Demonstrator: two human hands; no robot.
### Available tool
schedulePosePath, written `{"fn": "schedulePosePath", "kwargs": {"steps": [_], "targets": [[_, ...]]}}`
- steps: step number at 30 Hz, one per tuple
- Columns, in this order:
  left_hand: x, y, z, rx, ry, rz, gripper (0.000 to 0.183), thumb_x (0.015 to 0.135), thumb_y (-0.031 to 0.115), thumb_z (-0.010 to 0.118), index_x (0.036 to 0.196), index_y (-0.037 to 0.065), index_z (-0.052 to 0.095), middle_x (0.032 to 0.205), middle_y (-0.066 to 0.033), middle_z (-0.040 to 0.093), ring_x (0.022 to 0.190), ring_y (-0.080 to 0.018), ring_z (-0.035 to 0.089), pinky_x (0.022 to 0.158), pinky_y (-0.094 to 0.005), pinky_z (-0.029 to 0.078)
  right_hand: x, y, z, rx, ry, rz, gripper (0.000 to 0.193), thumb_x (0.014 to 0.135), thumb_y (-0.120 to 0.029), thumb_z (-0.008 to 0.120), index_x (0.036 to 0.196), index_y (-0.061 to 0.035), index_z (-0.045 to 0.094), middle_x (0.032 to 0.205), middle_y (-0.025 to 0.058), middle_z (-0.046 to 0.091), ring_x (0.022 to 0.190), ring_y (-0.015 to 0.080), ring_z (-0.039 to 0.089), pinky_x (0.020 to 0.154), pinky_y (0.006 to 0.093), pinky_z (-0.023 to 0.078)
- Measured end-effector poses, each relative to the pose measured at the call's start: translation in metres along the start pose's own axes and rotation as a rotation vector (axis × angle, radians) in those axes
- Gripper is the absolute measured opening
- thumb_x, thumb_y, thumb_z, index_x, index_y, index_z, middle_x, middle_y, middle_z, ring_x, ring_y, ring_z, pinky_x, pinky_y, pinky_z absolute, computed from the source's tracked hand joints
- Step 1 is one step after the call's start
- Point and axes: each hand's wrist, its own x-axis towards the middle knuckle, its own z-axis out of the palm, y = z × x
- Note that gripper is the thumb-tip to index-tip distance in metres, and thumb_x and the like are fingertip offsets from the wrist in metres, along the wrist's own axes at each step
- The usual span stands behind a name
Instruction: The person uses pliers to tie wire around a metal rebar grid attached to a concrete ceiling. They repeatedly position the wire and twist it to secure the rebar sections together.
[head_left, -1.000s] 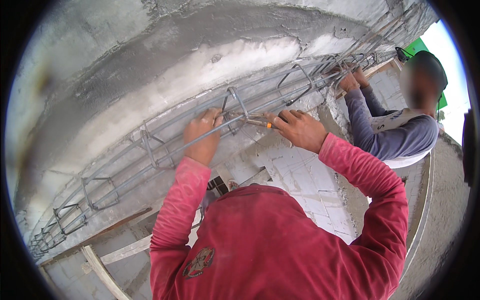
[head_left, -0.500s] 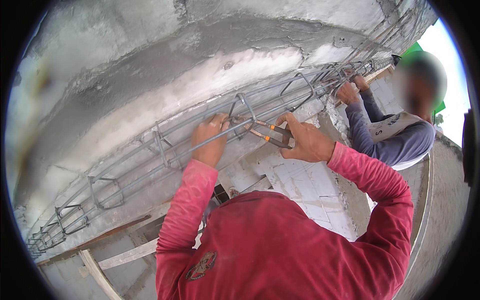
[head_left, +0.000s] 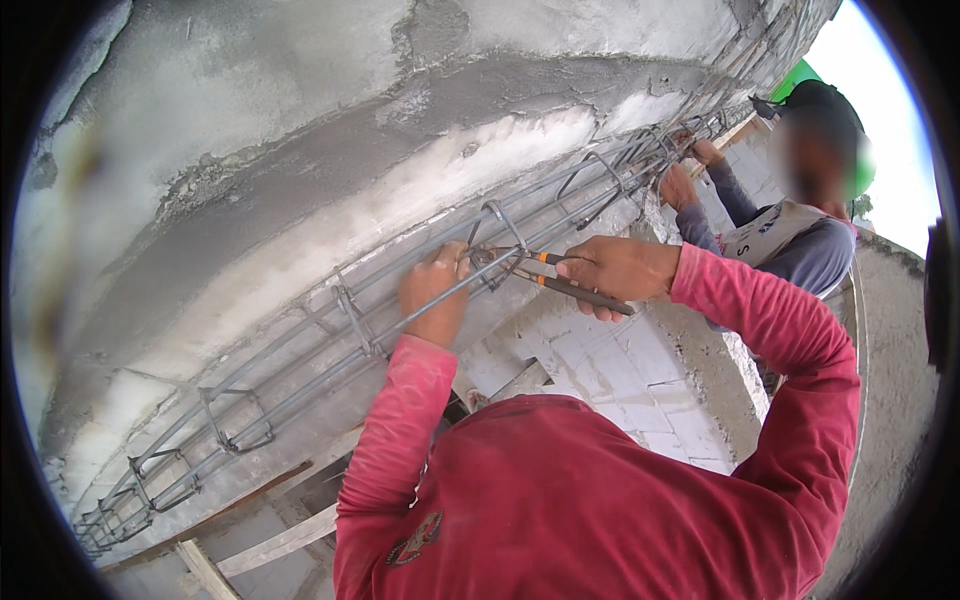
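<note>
A long steel rebar cage (head_left: 350, 310) runs diagonally along the wall. My right hand (head_left: 625, 268) is closed around the black and orange handles of a pair of pincers (head_left: 590, 294). Their jaws are at the bars beside a square stirrup (head_left: 506, 226), partly hidden by the steel. On the left of the jaws, my left hand (head_left: 436, 298) reaches in among the bars, with one bar crossing in front of it. Its fingers are curled together close to the jaws; what they pinch is too small to make out.
A rough grey wall (head_left: 300, 140) rises behind the cage. At the right, a co-worker's hands (head_left: 680, 185) are at the cage's far end. Light blocks (head_left: 620, 385) and wooden planks (head_left: 270, 545) lie below.
My right hand has turned, and its grip on the pincers has closed, bringing the handles nearer each other. My left hand stays by the jaws. The whole view has shifted slightly.
</note>
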Motion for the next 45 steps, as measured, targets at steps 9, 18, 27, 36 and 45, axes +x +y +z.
{"fn": "schedulePosePath", "kwargs": {"steps": [9,18,27,36,45], "targets": [[-0.001,-0.003,0.001,-0.039,0.024,0.004,0.015,0.098,0.019,0.07,0.111,0.014,0.076,0.097,-0.0152,0.078,0.084,-0.04,0.075,0.073,-0.049,0.059,-0.003,0.014,0.009,-1.076,0.646,-0.443,0.042,0.091,-0.023,0.075,0.123,-0.0033,0.058,0.09,0.0115,0.067,0.077,0.0299,0.067,0.072,0.0451,0.054],[-0.004,0.0,-0.002,-0.06,0.029,-0.029,0.018,0.102,0.019,0.064,0.114,0.014,0.076,0.094,-0.0187,0.077,0.082,-0.0425,0.074,0.07,-0.052,0.059,-0.002,0.03,0.017,-1.286,0.722,-0.543,0.045,0.099,-0.037,0.07,0.127,-0.0039,0.059,0.092,0.0106,0.062,0.076,0.026,0.067,0.073,0.0434,0.054],[-0.001,0.01,-0.006,-0.113,0.002,-0.03,0.018,0.102,0.019,0.064,0.114,0.014,0.076,0.099,-0.0198,0.077,0.089,-0.0432,0.074,0.077,-0.0516,0.058,0.017,0.067,0.009,0.503,-0.049,-0.024,0.062,0.113,-0.055,0.043,0.13,0.0029,0.059,0.084,0.0104,0.068,0.055,0.0152,0.062,0.046,0.0298,0.048],[0.004,0.008,-0.007,-0.12,0.041,-0.024,0.02,0.1,0.016,0.064,0.112,0.008,0.078,0.098,-0.0234,0.076,0.089,-0.0443,0.074,0.076,-0.0513,0.057,0.012,0.068,0.027,-0.628,0.532,-0.38,0.057,0.094,-0.042,0.077,0.13,-0.0028,0.057,0.093,0.0126,0.069,0.078,0.0296,0.073,0.07,0.0421,0.058],[0.001,0.011,-0.009,-0.11,0.032,-0.042,0.019,0.101,0.018,0.065,0.112,0.01,0.078,0.1,-0.0217,0.076,0.089,-0.0432,0.074,0.076,-0.0507,0.057,0.002,0.067,0.054,-0.954,0.873,-0.467,0.048,0.094,-0.04,0.075,0.123,-0.0045,0.061,0.092,0.0113,0.066,0.071,0.0318,0.07,0.065,0.0443,0.057]]}}
